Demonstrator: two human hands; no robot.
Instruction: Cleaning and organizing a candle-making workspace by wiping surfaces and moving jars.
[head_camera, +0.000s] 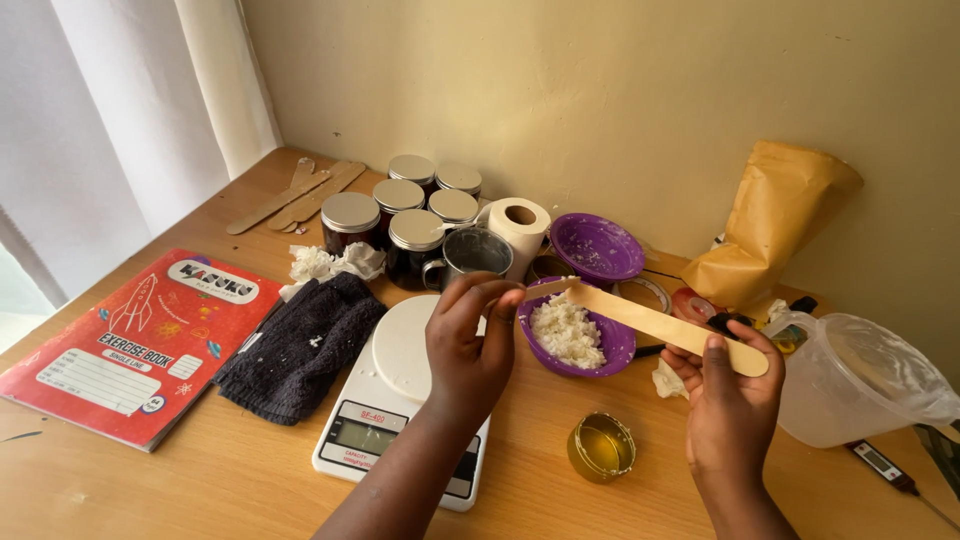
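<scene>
Two hands on one wooden stick (660, 322), held above the purple bowl (610, 352) of white flakes: your right hand (728, 395) grips its end, left hand (468, 345) fingertips pinch the far tip. Keep it over the bowl.

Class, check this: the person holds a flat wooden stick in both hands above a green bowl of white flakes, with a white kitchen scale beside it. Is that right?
Not quite. The head view shows the bowl is purple, not green. The rest stands: left hand and right hand hold the flat wooden stick above its white flakes, the white kitchen scale beside it.
</scene>
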